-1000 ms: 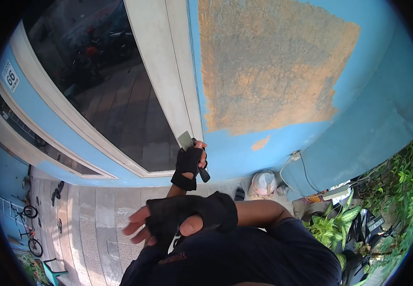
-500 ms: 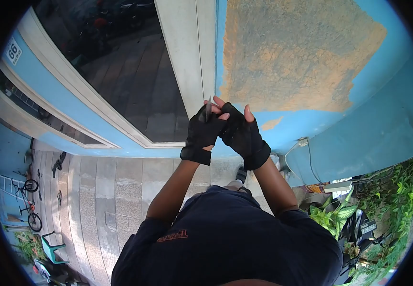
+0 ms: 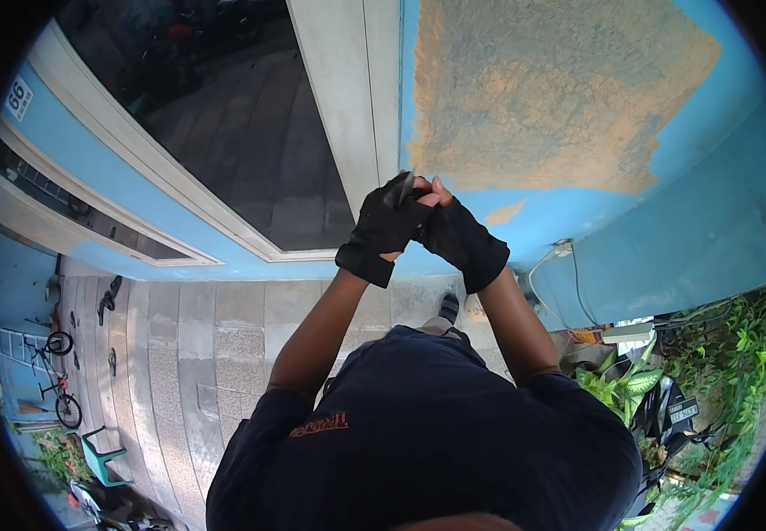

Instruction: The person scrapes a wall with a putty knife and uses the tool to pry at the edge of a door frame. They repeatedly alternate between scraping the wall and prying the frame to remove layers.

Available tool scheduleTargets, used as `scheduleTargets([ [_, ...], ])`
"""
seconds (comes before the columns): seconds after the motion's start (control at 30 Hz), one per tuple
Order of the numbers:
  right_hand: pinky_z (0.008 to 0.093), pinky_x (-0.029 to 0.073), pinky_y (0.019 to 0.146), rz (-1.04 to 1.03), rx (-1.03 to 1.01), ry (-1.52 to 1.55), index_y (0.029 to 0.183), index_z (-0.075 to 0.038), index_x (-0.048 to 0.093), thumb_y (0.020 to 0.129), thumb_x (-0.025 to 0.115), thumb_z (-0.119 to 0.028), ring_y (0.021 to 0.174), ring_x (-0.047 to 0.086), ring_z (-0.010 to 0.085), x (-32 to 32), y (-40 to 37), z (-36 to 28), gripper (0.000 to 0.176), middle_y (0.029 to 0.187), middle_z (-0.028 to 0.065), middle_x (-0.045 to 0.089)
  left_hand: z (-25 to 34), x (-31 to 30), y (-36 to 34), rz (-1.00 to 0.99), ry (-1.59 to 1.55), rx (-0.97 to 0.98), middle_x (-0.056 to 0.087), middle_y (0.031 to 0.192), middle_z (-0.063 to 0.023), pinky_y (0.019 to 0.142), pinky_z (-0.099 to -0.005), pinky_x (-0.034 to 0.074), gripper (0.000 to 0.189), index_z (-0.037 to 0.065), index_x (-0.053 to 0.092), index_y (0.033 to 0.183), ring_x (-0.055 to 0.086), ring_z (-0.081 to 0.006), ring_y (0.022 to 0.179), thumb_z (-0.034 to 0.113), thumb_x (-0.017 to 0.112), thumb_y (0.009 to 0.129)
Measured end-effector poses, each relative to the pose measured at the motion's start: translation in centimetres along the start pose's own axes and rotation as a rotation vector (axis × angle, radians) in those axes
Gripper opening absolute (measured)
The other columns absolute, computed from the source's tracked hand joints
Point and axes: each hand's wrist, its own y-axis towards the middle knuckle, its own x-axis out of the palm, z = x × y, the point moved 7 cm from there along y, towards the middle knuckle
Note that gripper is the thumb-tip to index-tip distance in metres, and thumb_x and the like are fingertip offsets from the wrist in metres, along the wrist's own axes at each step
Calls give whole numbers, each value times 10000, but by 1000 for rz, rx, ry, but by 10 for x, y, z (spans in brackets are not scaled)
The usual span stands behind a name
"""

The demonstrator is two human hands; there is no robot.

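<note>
My left hand (image 3: pixel 384 228), in a black fingerless glove, is closed around a thin grey blade-like tool (image 3: pixel 408 188). The lower part of this tool is hidden by the glove. Pressed against it from the right is my right hand (image 3: pixel 462 237), gloved alike, with its fingers bent in and its thumb drawn close. What lies between the right fingers is too small and covered to make out. Both hands are held together before the blue wall (image 3: pixel 546 217), just below a rough patch (image 3: pixel 542 97) of bared grey and orange plaster.
A dark window (image 3: pixel 250 133) with a pale frame (image 3: pixel 358 97) stands left of the patch. A cable box (image 3: pixel 563 249) with wires sits low on the wall. Leafy plants (image 3: pixel 631 385) grow at the right. A green stool (image 3: pixel 104 456) and a bicycle (image 3: pixel 60 376) are far left on the paving.
Both hands have moved slightly right and up in the view. My right thumb, which stood out apart, has folded in toward the fingers, and the grey tool has tilted.
</note>
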Motion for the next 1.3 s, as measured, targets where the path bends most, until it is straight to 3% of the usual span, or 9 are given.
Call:
scheduleTargets([
  [0.07, 390, 361, 1107, 83, 53, 186, 1450, -77, 370, 1013, 373, -535, 1337, 435, 222, -5, 5, 10, 633, 1446, 118, 447, -25, -2, 0, 1, -33, -54, 643, 731, -35, 635, -252, 471, 177, 42, 657, 921, 605, -107, 708, 189, 731, 857],
  [0.13, 387, 361, 1117, -17, -16, 187, 1436, -55, 380, 1013, 398, -512, 1336, 435, 232, -3, 10, 7, 623, 1455, 130, 435, 4, -2, -4, 109, 362, 442, 643, 715, -61, 639, -277, 480, 218, 46, 659, 945, 620, -138, 712, 221, 745, 848],
  [0.27, 362, 354, 1128, 55, -79, 39, 1430, -39, 377, 1018, 425, -466, 1338, 432, 225, -13, 10, 8, 596, 1452, 130, 438, -3, 6, -16, 79, 297, 272, 653, 755, -83, 677, -311, 490, 237, 48, 656, 947, 639, -186, 745, 226, 762, 831],
  [0.37, 336, 380, 1098, 66, -85, 68, 1445, -32, 363, 1032, 415, -416, 1333, 441, 209, -19, 12, 10, 566, 1436, 127, 458, 2, 5, -15, 86, 494, 528, 650, 831, -13, 676, -259, 482, 149, 60, 661, 923, 603, -106, 735, 141, 756, 842],
  [0.5, 344, 408, 1056, 109, -42, 12, 1477, -43, 305, 1036, 404, -416, 1284, 489, 208, -32, 14, 12, 587, 1433, 124, 462, -12, -15, -4, 59, 73, 83, 668, 798, -19, 653, -246, 477, 90, 33, 663, 871, 607, -80, 730, 111, 706, 868],
  [0.67, 482, 407, 1049, 146, -158, 521, 1501, -62, 255, 1029, 244, -532, 1332, 416, 328, -9, 4, -24, 667, 1489, 195, 377, -18, -24, 1, 54, 273, 91, 625, 727, -17, 629, -248, 447, 154, 45, 627, 843, 559, -67, 672, 140, 747, 833],
  [0.73, 536, 383, 1062, 151, -178, 493, 1498, -57, 257, 1017, 212, -560, 1347, 376, 375, -12, 3, -28, 698, 1501, 229, 342, -37, -23, -6, 39, 357, -118, 607, 729, -6, 617, -257, 425, 205, 56, 602, 844, 520, -64, 666, 175, 768, 816],
  [1.03, 524, 383, 1042, 153, -146, 588, 1512, -66, 251, 994, 213, -614, 1363, 352, 357, -3, -1, -25, 756, 1524, 212, 325, -30, -38, -2, 121, 446, -18, 577, 645, 9, 570, -268, 418, 216, 46, 598, 825, 515, -70, 613, 217, 725, 866],
  [1.3, 453, 413, 1010, -179, -134, 714, 1530, -43, 201, 971, 226, -659, 1190, 507, 346, 0, -3, -20, 833, 1538, 204, 307, -30, -24, 3, 25, 418, 32, 635, 717, -25, 614, -267, 454, 185, 42, 618, 879, 566, -72, 664, 197, 718, 867],
])
